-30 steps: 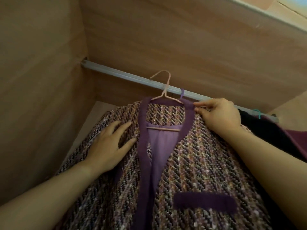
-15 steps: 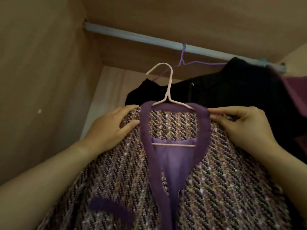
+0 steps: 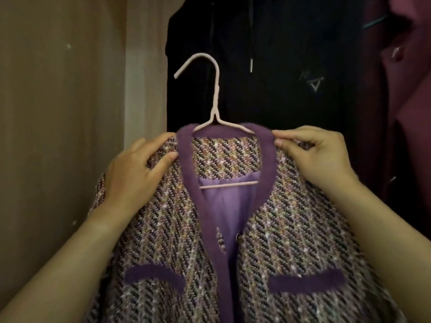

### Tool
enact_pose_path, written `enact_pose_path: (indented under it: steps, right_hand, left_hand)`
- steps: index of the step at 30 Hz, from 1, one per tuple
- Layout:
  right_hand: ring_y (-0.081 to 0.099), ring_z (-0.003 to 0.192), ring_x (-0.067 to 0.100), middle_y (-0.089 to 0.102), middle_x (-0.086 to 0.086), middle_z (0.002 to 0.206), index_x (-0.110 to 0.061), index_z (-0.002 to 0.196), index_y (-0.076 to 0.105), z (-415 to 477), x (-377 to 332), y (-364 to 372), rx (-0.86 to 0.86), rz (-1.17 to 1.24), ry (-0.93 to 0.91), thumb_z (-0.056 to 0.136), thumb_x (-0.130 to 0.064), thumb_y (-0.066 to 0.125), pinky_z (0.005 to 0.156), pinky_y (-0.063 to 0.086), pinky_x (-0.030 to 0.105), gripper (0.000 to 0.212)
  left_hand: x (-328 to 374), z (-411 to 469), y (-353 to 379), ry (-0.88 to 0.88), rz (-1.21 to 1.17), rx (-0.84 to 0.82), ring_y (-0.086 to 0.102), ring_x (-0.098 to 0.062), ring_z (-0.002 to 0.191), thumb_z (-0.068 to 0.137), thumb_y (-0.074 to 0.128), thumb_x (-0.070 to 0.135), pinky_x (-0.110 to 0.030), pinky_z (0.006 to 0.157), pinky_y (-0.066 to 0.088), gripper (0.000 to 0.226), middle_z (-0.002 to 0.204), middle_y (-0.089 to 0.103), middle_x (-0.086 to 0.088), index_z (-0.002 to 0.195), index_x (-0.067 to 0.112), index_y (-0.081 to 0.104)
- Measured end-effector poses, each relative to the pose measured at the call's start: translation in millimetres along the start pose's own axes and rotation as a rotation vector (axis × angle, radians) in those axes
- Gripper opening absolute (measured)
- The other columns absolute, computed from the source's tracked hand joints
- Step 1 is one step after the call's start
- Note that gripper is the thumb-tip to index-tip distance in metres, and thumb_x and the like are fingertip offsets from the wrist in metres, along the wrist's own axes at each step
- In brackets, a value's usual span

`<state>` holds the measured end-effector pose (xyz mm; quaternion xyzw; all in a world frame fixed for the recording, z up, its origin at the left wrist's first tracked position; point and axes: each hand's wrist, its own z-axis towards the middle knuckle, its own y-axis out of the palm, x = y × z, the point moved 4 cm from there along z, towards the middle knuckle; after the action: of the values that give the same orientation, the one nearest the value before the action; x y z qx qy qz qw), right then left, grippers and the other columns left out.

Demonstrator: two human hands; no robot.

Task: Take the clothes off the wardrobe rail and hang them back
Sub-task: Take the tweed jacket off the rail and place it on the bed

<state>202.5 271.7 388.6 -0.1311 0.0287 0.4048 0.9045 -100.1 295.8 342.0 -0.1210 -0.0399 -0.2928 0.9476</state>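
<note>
1. The tweed jacket (image 3: 291, 229) is shown on its pink wire hanger (image 3: 215, 89), held free in front of the open wardrobe. The hook is caught on nothing, and the rail is not seen in this view.
2. The left grip (image 3: 137, 169) is closed on one shoulder of the jacket, with the fingers curled over the top and the thumb pressed to the front. The right grip (image 3: 314, 157) is pinched on the other shoulder, just beside the purple collar trim (image 3: 184, 164).
3. For this garment the taking-off is judged done, and the hanging back on the rail is left.
4. A black hooded garment (image 3: 279, 66) and a maroon garment (image 3: 408, 113) are seen hanging behind. Whether they have been handled cannot be told.
5. One second ago the hook is laid over the rail and the left grip is spread flat on the jacket front. Half a second ago the hook is already lifted clear, just below the rail.
6. Now the rail is lost from view, the jacket is presented upright before the black garment, and both pocket trims are shown.
</note>
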Motion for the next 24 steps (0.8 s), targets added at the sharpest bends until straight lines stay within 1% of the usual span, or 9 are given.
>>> enact_pose_path:
  steps: [2,4,7,10,13,16,19,21,24]
  right_hand:
    - [0.066,0.087,0.004,0.07,-0.009,0.089,-0.023,0.1,0.071,-13,-11,-5,-0.006,0.014,0.002,0.079,-0.018,0.072,0.081,0.053,0.026,0.022]
    - [0.065,0.087,0.003,0.07,-0.008,0.09,-0.022,0.101,0.07,-26,-26,-17,0.0,0.009,-0.008,0.079,-0.018,0.072,0.079,0.052,0.022,0.022]
    - [0.065,0.085,0.003,0.069,-0.009,0.09,-0.021,0.102,0.07,-54,-52,-36,0.01,-0.018,-0.025,0.08,-0.018,0.07,0.077,0.05,0.016,0.022]
    - [0.065,0.082,0.005,0.069,-0.007,0.087,-0.023,0.103,0.068,-101,-72,-51,-0.001,-0.045,0.022,0.08,-0.017,0.071,0.075,0.049,0.016,0.024]
    - [0.066,0.08,0.007,0.069,-0.004,0.086,-0.023,0.102,0.068,-154,-96,-70,-0.013,-0.055,0.099,0.079,-0.014,0.071,0.075,0.05,0.017,0.024]
    - [0.064,0.078,0.006,0.069,-0.003,0.085,-0.021,0.102,0.068,-194,-127,-98,-0.003,-0.087,0.127,0.08,-0.013,0.071,0.074,0.049,0.017,0.024]
    - [0.065,0.077,0.007,0.068,-0.005,0.086,-0.019,0.102,0.069,-212,-160,-127,0.022,-0.101,0.138,0.081,-0.013,0.07,0.072,0.05,0.019,0.022]
    - [0.064,0.077,0.004,0.067,-0.007,0.085,-0.018,0.102,0.069,-209,-184,-146,0.054,-0.105,0.128,0.081,-0.013,0.07,0.073,0.049,0.017,0.022]
    - [0.06,0.078,-0.005,0.066,-0.008,0.086,-0.015,0.102,0.07,-190,-220,-175,0.108,-0.113,0.086,0.082,-0.015,0.07,0.073,0.046,0.014,0.02]
  left_hand:
    - [8,-11,-17,0.011,0.036,-0.003,0.059,-0.027,0.086,0.087,0.043,0.055,-0.028,0.065,0.036,0.048,0.091,0.058,-0.001,0.128,0.033,0.056]
    - [19,-22,-36,0.02,0.049,-0.003,0.058,-0.026,0.08,0.088,0.037,0.057,-0.028,0.062,0.034,0.05,0.086,0.054,0.003,0.128,0.033,0.055]
    - [37,-45,-65,0.014,0.049,-0.015,0.057,-0.024,0.076,0.089,0.035,0.057,-0.029,0.058,0.036,0.05,0.083,0.054,0.003,0.127,0.033,0.056]
    - [56,-81,-85,0.001,0.071,-0.061,0.059,-0.026,0.075,0.089,0.039,0.055,-0.029,0.059,0.039,0.046,0.083,0.058,0.0,0.123,0.032,0.059]
    - [74,-121,-103,0.002,0.066,-0.152,0.059,-0.029,0.074,0.089,0.04,0.053,-0.037,0.063,0.047,0.046,0.084,0.059,-0.005,0.123,0.029,0.06]
    - [96,-155,-128,0.017,0.056,-0.196,0.057,-0.028,0.072,0.091,0.041,0.051,-0.035,0.063,0.043,0.044,0.081,0.055,-0.002,0.123,0.028,0.06]
    - [120,-170,-159,0.053,0.089,-0.164,0.053,-0.026,0.07,0.092,0.046,0.044,-0.031,0.062,0.032,0.038,0.078,0.048,-0.001,0.123,0.026,0.06]
    - [135,-167,-182,0.07,0.086,-0.12,0.053,-0.027,0.071,0.093,0.05,0.04,-0.032,0.063,0.03,0.035,0.079,0.05,-0.004,0.122,0.025,0.06]
    - [158,-147,-219,0.078,0.055,-0.046,0.052,-0.029,0.073,0.093,0.052,0.038,-0.034,0.064,0.032,0.034,0.08,0.052,-0.007,0.123,0.024,0.06]
